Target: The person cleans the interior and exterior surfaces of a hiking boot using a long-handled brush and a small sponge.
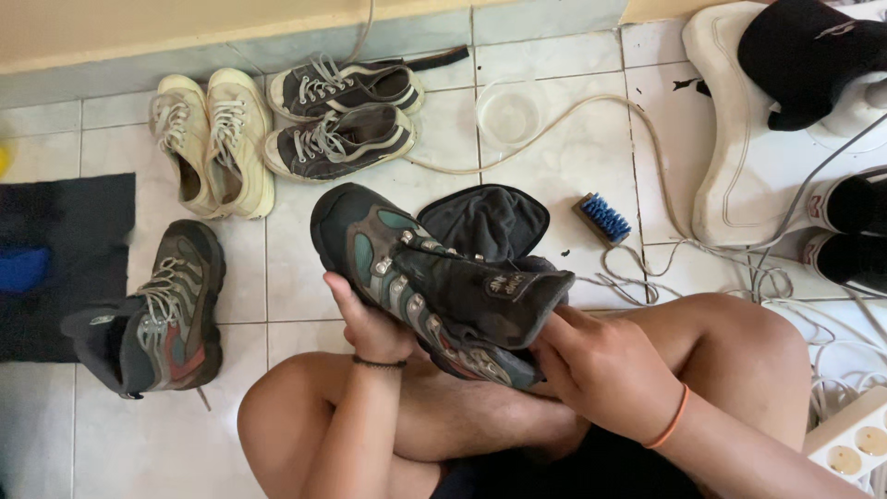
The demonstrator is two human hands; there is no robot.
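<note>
Head view, held boot: a dark hiking boot [434, 286] with teal panels lies on its side over the crossed legs, toe up-left, tongue pulled out toward the right, apparently so the unlaced eyelets face the wearer.
Left hand [370, 328]: cups the boot from beneath near the sole, fingers curled closed around its underside, seemingly to prop it up; a dark band sits on the wrist.
Right hand [601, 365]: fingers closed on the collar and the tongue's base, pinching the material; an orange band circles the wrist.
Matching boot [162, 314]: stands laced on the tiled floor [554, 157], well apart at left, beside a dark mat [65, 231].
Other footwear: cream sneakers [212, 139] and dark sneakers [342, 115] lie in pairs near the wall.
Cleaning items: a blue-bristled brush [602, 218] and a clear bowl [508, 113] rest beyond the boot, near a hose [591, 106].
Far right: a white power strip [855, 439] among cables.
</note>
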